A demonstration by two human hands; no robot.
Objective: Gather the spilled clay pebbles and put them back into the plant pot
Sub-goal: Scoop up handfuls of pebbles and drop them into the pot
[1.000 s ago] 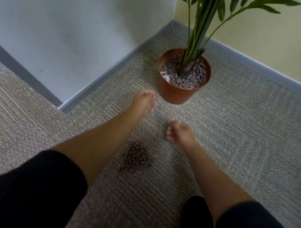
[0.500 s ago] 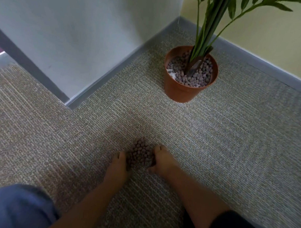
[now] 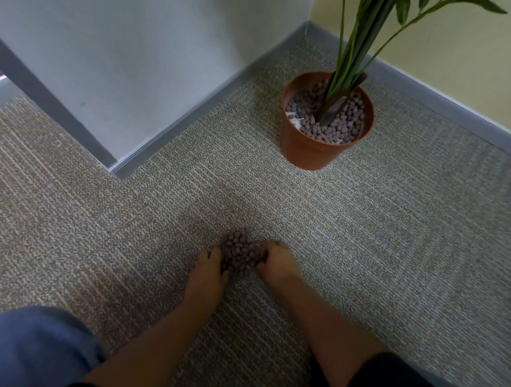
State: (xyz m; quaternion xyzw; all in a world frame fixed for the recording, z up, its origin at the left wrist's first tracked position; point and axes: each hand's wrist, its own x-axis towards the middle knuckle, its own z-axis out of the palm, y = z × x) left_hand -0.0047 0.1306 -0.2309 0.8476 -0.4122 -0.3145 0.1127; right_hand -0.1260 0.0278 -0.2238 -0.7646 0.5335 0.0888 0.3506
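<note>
A small heap of brown clay pebbles (image 3: 240,253) lies on the carpet in front of me. My left hand (image 3: 206,274) presses against the heap's left side, fingers curled into it. On the heap's right side my right hand (image 3: 276,262) cups it the same way. Both hands rest on the floor with the pebbles between them. The terracotta plant pot (image 3: 310,153) stands farther away to the upper right, upright, with many pebbles around a green plant's stems (image 3: 352,55).
Grey-beige carpet (image 3: 392,227) covers the floor. A white wall panel with a grey skirting (image 3: 175,127) runs on the left; a yellow wall with skirting (image 3: 442,113) stands behind the pot. My blue-clad knee (image 3: 31,347) is at the lower left.
Both hands came back from near the pot down to the heap and closed in on its two sides. Since half a second ago they have barely moved.
</note>
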